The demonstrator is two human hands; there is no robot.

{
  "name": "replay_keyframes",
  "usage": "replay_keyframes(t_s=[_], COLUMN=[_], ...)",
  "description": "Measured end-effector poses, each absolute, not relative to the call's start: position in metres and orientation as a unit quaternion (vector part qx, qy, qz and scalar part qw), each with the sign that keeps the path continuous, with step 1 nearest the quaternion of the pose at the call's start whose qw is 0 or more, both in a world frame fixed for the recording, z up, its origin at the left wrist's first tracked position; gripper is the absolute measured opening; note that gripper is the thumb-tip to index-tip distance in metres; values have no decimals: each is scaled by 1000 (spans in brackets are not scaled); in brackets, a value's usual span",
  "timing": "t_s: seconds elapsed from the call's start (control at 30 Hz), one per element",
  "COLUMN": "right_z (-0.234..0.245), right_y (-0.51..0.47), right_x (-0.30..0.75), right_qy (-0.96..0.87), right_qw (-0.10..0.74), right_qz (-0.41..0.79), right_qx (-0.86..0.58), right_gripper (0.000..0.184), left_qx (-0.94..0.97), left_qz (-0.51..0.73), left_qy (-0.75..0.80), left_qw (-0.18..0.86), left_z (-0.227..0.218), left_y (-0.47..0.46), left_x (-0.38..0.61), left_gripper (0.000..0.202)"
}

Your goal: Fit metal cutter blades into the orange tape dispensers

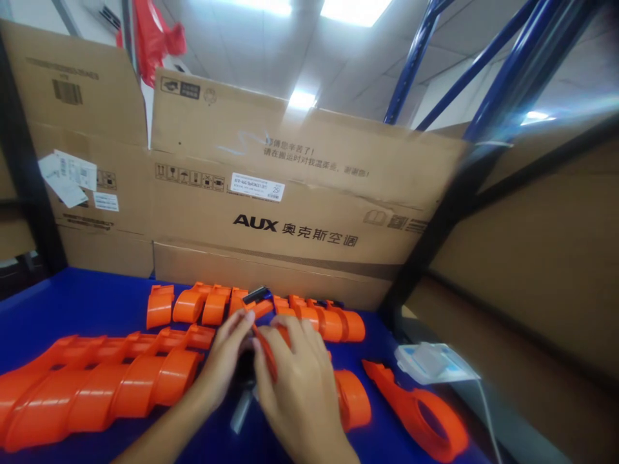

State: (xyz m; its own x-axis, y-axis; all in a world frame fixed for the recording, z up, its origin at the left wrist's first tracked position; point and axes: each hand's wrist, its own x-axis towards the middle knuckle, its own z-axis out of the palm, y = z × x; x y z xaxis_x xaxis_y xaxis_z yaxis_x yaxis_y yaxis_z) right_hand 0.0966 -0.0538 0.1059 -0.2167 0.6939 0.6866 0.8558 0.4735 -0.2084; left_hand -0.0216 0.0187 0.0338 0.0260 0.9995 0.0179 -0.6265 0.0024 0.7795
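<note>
Both hands are closed around one orange plastic tape dispenser (pixel 262 309), in the middle of the blue tabletop. My left hand (pixel 228 354) pinches it from the left near its top end. My right hand (pixel 296 367) wraps it from the right and hides much of its body. A dark blue and black piece (pixel 258 295) shows just above the fingertips. Beneath the hands, a clear strip (pixel 242 411) shows beside something dark that I cannot make out. Right of my right hand, partly behind it, sits another orange dispenser (pixel 355 398).
A long nested row of orange dispensers (pixel 97 393) lies at left. More stand along the back (pixel 188 305). One loose dispenser (pixel 425 419) lies at right, by a clear plastic box (pixel 435 362) with a white cable. Cardboard (pixel 203 212) walls the back; a dark post (pixel 425 251) rises at right.
</note>
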Motion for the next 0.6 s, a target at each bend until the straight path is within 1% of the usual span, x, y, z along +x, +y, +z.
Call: replay_keyframes(t_s=[0.07,0.17,0.23,0.3,0.37,0.43,0.5,0.6], right_z=[104,103,99,90,79,70,62,56], right_y=[-51,-32,-11,10,24,30,29,25], right_x=[98,111,123,134,142,146,147,144], right_qy=[-784,-764,-713,-676,-687,-703,-706,-700], right_qw=[396,468,519,535,513,484,472,473], right_qz=[-59,22,77,158,247,306,327,326], right_qx=[-475,-443,-465,-482,-452,-422,-414,-424], right_gripper=[19,22,24,25,23,21,19,17], left_qx=[280,290,321,336,336,336,345,376], left_qz=[647,648,640,641,641,636,636,640], left_qy=[305,288,277,279,292,308,320,316], left_qw=[641,643,641,631,625,622,612,591], left_z=[36,39,39,37,34,31,29,28], left_y=[18,17,17,18,20,21,22,21], left_x=[-23,-24,-23,-23,-22,-22,-22,-22], left_gripper=[34,35,34,33,32,33,34,38])
